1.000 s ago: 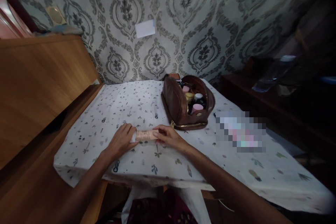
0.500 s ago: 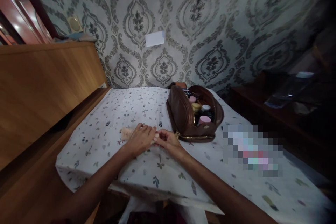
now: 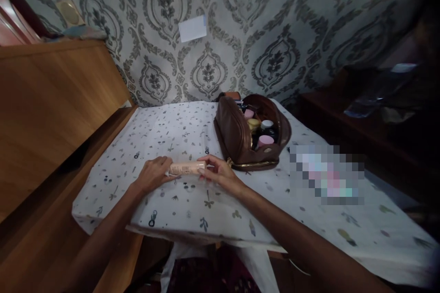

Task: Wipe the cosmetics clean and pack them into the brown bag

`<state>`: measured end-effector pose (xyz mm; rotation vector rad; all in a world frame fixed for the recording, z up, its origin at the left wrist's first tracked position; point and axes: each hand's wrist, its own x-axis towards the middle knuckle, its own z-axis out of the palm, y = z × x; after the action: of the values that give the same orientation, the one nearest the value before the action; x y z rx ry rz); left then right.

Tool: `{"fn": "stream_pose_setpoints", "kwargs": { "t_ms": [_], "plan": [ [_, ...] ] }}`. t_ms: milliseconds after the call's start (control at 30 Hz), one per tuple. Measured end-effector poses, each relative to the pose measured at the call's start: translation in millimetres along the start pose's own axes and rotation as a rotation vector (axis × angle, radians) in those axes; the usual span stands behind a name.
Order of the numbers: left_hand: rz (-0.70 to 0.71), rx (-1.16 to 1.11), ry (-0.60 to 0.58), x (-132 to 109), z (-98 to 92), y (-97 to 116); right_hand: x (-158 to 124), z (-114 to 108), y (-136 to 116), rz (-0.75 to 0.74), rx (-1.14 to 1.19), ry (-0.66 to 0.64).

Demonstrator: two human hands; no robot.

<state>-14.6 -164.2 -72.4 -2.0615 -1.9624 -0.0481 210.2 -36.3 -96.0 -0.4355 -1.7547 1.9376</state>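
Note:
A peach-coloured cosmetic tube (image 3: 187, 168) with print on its side lies level across the front of the patterned tablecloth, its length running left to right. My left hand (image 3: 153, 175) is closed around its left end, which the fingers hide. With thumb and fingertips, my right hand (image 3: 221, 176) pinches the right end. Just beyond the right hand stands a brown toiletry bag (image 3: 235, 135), its zipped top folded open. Inside it are several bottles and jars, among them a pink lid (image 3: 266, 141) and a yellow lid (image 3: 253, 124).
A blurred-out patch (image 3: 326, 174) covers something on the right of the cloth (image 3: 165, 128). To the left rises a wooden panel (image 3: 62, 82). A clear plastic bottle (image 3: 380, 91) lies on a dark surface at the far right. Patterned wallpaper closes off the back.
My left hand has slid from over the tube's middle to its left end, baring the printed side. The right hand stays at the right end. The camera view has tilted down slightly.

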Motion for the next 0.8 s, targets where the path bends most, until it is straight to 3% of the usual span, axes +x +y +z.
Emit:
{"fn": "stream_pose_setpoints", "kwargs": {
  "t_ms": [300,567,633,700,800],
  "plan": [
    [-0.036,0.09,0.112,7,4.8,8,1,0,5,-0.033,0.119,0.018],
    [-0.04,-0.048,0.214,41,-11.4,83,3,2,10,-0.044,0.166,0.009],
    [-0.038,-0.072,0.215,45,-12.3,94,3,3,10,-0.041,0.162,0.009],
    [-0.046,-0.086,0.187,43,-10.7,92,2,3,11,-0.023,0.158,-0.001],
    [-0.119,-0.153,0.144,31,-5.8,68,2,4,14,-0.009,0.137,-0.022]
  ]
}}
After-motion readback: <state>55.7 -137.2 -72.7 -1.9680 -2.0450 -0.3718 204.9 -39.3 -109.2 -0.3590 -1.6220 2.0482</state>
